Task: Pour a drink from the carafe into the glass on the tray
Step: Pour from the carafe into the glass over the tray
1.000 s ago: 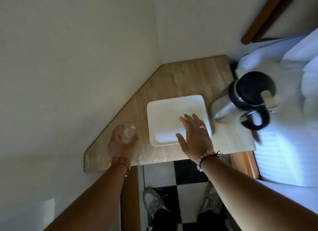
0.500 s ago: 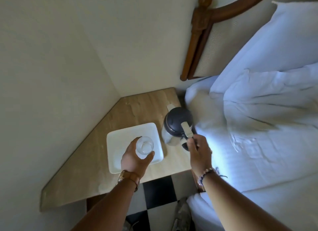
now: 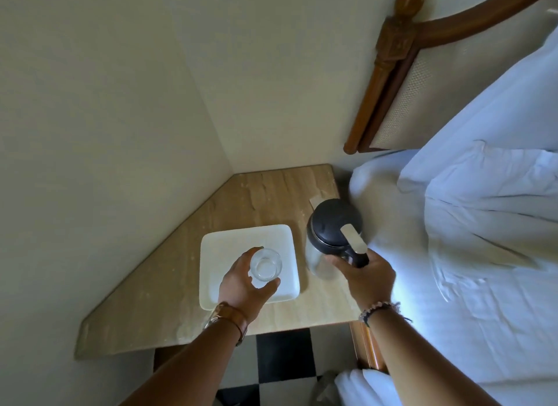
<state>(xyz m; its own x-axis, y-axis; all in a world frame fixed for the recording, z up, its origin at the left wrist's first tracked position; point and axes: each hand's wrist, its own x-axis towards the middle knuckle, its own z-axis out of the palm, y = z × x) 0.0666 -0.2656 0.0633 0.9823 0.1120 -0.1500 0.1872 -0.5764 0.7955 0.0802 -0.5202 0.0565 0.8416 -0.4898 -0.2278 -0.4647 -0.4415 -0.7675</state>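
Note:
A clear empty glass [image 3: 265,264] stands over the near right part of the white square tray [image 3: 241,242], with my left hand [image 3: 241,281] wrapped around its near side. I cannot tell if the glass rests on the tray. To the right stands the steel carafe [image 3: 332,227] with a black lid and black handle. My right hand [image 3: 365,275] is closed on that handle at the carafe's near side. The carafe stands upright on the stone tabletop [image 3: 262,197].
The tabletop fits into a corner between two pale walls. A bed with white sheets [image 3: 471,239] runs along its right edge, with a wooden headboard post [image 3: 389,61] behind. Black and white floor tiles [image 3: 280,354] show below the table's front edge.
My left hand carried the glass from the table's left part onto the tray. My right hand left the tray and closed on the carafe handle. The view swung to the right.

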